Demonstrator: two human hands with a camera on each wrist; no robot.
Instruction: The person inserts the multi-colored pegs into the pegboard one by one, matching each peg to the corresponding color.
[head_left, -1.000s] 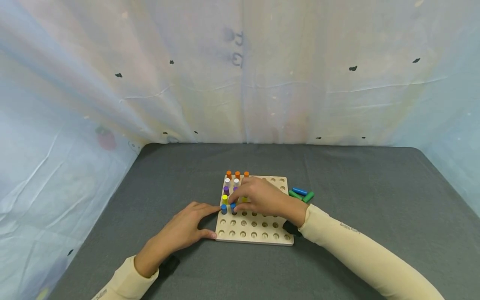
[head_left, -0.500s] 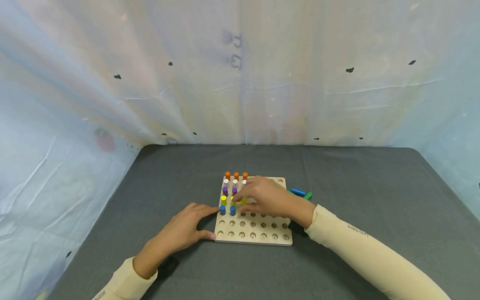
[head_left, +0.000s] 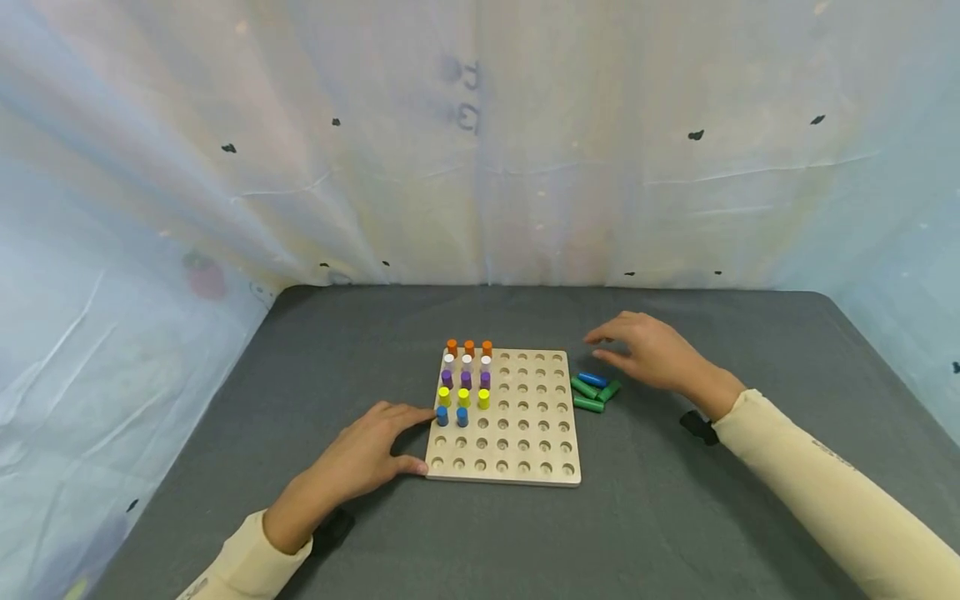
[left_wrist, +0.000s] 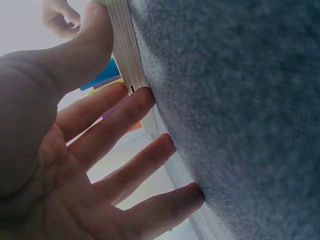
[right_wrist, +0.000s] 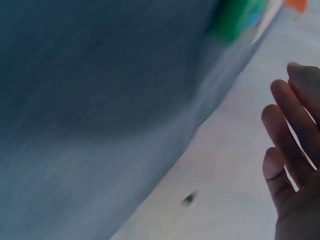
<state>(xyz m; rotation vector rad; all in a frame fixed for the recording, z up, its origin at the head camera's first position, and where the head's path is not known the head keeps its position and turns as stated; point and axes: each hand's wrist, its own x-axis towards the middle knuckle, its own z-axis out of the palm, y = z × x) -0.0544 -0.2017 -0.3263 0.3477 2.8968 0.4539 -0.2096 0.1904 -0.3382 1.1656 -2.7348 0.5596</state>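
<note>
A wooden peg board [head_left: 513, 456] lies on the table. In its left columns stand three orange pegs [head_left: 469, 347], three white pegs [head_left: 467, 362], three purple pegs [head_left: 466, 380], three yellow pegs [head_left: 464, 397] and two blue pegs [head_left: 462, 417]. My left hand [head_left: 371, 450] touches the board's left edge with thumb and forefinger; in the left wrist view its fingers [left_wrist: 125, 117] are spread along the board's side. Just right of the board lie three green pegs [head_left: 588, 404] and a loose blue peg [head_left: 592, 379]. Over and behind them hovers my right hand [head_left: 652, 354], relaxed and holding nothing.
Dark grey cloth covers the table [head_left: 450, 542]. A pale, patterned curtain [head_left: 570, 167] hangs along the back and both sides. Rows of bare holes fill the right and front parts of the board.
My right hand has let go of the second blue peg, now standing in its hole, and has moved right, off the board toward the loose pegs. The left hand stays at the edge.
</note>
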